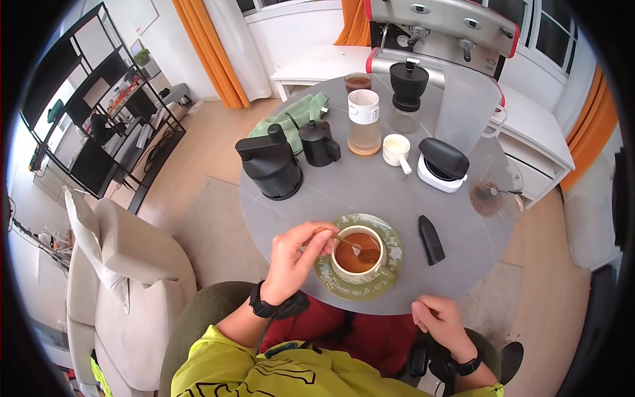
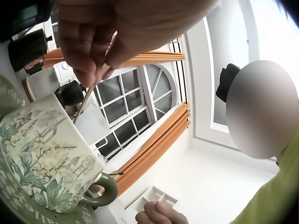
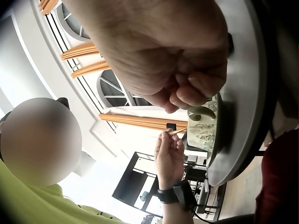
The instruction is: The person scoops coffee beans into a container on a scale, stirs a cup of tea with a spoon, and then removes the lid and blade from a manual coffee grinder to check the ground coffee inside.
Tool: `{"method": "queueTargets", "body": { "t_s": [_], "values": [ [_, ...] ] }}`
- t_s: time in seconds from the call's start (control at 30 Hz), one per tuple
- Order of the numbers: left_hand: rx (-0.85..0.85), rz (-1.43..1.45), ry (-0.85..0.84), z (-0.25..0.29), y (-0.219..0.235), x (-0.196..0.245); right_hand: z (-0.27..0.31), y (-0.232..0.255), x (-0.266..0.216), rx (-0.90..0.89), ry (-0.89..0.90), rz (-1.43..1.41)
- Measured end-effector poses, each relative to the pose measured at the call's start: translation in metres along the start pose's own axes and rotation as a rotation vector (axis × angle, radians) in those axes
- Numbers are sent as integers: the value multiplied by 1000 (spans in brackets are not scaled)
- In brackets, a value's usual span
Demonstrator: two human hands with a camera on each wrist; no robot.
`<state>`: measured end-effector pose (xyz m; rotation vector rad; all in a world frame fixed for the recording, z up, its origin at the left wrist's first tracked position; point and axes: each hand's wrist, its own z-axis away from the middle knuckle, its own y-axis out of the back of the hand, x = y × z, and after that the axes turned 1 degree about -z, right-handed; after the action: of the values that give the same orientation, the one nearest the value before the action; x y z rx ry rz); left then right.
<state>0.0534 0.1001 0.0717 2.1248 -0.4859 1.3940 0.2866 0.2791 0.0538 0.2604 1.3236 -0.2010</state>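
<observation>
My left hand [image 1: 296, 257] pinches the thin handle of a gold-coloured spoon [image 1: 345, 241] between thumb and fingers. The spoon slants down into a cup [image 1: 335, 261] of reddish-brown drink, its bowl showing at the surface. In the left wrist view the cup [image 2: 46, 154] has a floral pattern and a green handle [image 2: 106, 190]. Beneath it lies a green saucer [image 1: 391, 233] with white lettering. My right hand [image 1: 442, 321] rests by the table's near edge, right of the cup, with loosely curled fingers and nothing in them.
On the round grey table [image 1: 317, 198], a black tapered object [image 1: 430, 239] lies right of the saucer. Farther back stand a black lidded container [image 1: 270, 164], a moka pot [image 1: 319, 143], a glass vessel [image 1: 364, 132], a small white cup [image 1: 396, 151], a grinder [image 1: 407, 83] and a clear pitcher [image 1: 466, 112].
</observation>
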Motion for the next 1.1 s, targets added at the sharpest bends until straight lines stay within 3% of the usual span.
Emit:
{"method": "queueTargets", "body": {
  "t_s": [0.07,0.13,0.23,0.27,0.47,0.53,0.67,0.73,0.87,1.0,1.1],
  "values": [
    [16,-68,-80,-1,1,2,0,0,-1,-9,-10,11],
    [-1,-394,-289,-2,9,8,-1,0,-6,-14,-12,17],
    [6,-521,-316,0,19,14,-1,1,-2,-21,-20,22],
    [3,-521,-312,1,21,15,-1,1,0,-21,-26,23],
    [-46,-188,106,3,18,10,-1,1,-1,-14,-28,57],
    [-32,-31,73,2,10,2,-1,0,-5,-10,-34,89],
    [22,3,66,-1,0,-5,-1,-1,-2,-4,-18,76],
    [69,-139,-93,-2,1,-6,-1,-2,-3,-8,-19,24],
    [105,-417,-255,-3,11,-2,-2,0,-4,-10,2,64],
    [72,-437,-212,0,21,5,-3,0,-2,-10,5,65],
    [10,-266,-60,1,22,4,-4,-1,0,-10,14,69]
  ]
}}
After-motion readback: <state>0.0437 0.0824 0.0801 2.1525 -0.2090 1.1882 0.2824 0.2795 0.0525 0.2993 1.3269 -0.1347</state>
